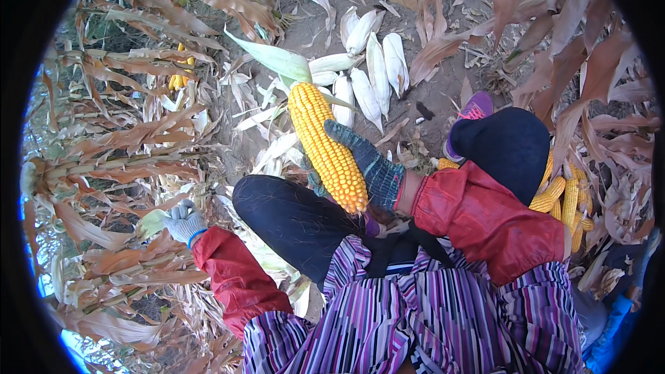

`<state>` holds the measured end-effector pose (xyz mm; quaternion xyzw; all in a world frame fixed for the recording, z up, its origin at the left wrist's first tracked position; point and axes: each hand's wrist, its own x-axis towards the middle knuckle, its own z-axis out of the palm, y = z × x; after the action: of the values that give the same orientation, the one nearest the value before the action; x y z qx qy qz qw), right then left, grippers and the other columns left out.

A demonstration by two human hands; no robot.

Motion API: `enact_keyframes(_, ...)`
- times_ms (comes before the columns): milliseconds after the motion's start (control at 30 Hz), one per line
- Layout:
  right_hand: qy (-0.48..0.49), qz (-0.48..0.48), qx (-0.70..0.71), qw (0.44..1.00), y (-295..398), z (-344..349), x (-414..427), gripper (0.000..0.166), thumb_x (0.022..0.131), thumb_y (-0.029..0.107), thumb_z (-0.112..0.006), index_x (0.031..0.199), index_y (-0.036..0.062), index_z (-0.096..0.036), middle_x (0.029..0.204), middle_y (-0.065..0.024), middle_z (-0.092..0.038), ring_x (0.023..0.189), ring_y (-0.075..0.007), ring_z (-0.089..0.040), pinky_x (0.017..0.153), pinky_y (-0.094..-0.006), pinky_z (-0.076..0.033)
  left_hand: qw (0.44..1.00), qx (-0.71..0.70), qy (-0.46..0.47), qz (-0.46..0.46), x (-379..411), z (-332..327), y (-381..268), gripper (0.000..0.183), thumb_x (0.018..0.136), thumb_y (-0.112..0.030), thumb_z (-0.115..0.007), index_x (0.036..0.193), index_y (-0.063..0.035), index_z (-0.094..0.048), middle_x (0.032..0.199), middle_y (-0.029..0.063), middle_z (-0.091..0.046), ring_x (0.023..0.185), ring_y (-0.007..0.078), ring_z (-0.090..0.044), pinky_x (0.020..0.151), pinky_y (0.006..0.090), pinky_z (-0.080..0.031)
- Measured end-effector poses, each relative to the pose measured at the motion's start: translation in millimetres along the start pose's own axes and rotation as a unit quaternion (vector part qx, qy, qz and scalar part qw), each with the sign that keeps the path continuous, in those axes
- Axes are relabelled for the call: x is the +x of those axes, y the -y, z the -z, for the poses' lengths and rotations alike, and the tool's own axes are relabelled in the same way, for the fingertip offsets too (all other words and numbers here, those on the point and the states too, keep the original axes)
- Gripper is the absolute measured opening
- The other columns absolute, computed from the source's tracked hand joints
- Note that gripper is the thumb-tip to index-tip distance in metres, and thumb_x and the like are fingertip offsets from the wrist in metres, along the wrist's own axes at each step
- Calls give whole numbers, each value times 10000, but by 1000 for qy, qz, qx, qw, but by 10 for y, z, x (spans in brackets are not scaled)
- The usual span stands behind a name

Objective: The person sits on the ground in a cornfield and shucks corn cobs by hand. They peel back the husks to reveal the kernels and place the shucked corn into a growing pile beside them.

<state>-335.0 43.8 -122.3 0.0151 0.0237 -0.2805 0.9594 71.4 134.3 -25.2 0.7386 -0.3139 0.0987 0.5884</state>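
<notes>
My right hand (375, 169), in a dark green knitted glove, grips a yellow ear of corn (328, 148) with its kernels bare. At the ear's far end, pale green husk leaves (274, 58) are still attached and spread outward. Out to the left, my left hand (183, 222) wears a light grey glove. Its fingers are curled on a loose piece of pale green corn husk (151, 224). Just beyond the ear, several unshucked corn ears (370, 70) in whitish husks lie on the soil.
Bare yellow corn ears (563, 200) are heaped by my right knee, and a few more (181, 70) lie at the left among dry corn stalks (130, 163). Dry leaves (587, 62) hang at the right. A blue item (613, 330) shows at the lower right.
</notes>
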Motion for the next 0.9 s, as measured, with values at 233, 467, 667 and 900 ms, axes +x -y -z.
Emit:
enact_keyframes(233, -106, 93, 33, 990, 14, 46, 161, 529, 836, 509, -689, 1090, 63, -559, 833, -98, -621, 686, -239, -649, 638, -392, -574, 580, 611, 509, 177, 213, 1914, 1001, 574, 806, -412, -613, 1246, -44, -575, 1207, 224, -620, 1088, 374, -600, 958, 431, -442)
enact_keyframes(467, -76, 151, 10, 986, 46, 304, 328, 464, 849, 441, -711, 1074, 69, -547, 811, -88, -616, 677, -241, -649, 614, -364, -579, 584, 248, 642, -430, -2562, -316, -1196, 334, 923, -289, -537, 1155, -53, -585, 1154, 131, -616, 1079, 305, -562, 991, 468, -375)
enact_keyframes(667, -108, 123, -3, 986, 3, 208, 421, 408, 864, 429, -698, 1020, 73, -577, 757, -66, -618, 649, -226, -643, 588, -342, -562, 542, 357, 582, -490, -1619, -477, -425, 480, 930, -486, -466, 1034, -60, -661, 1070, 129, -648, 1170, 318, -515, 1022, 478, -328)
enact_keyframes(900, -267, 128, -47, 954, -176, 386, 619, 244, 945, 277, -586, 1035, 55, -631, 846, -100, -677, 689, -240, -657, 637, -359, -556, 501, 764, 397, -79, 700, 482, -624, 655, 908, -614, -424, 1291, -110, -591, 1202, 153, -657, 1154, 316, -597, 986, 484, -364)
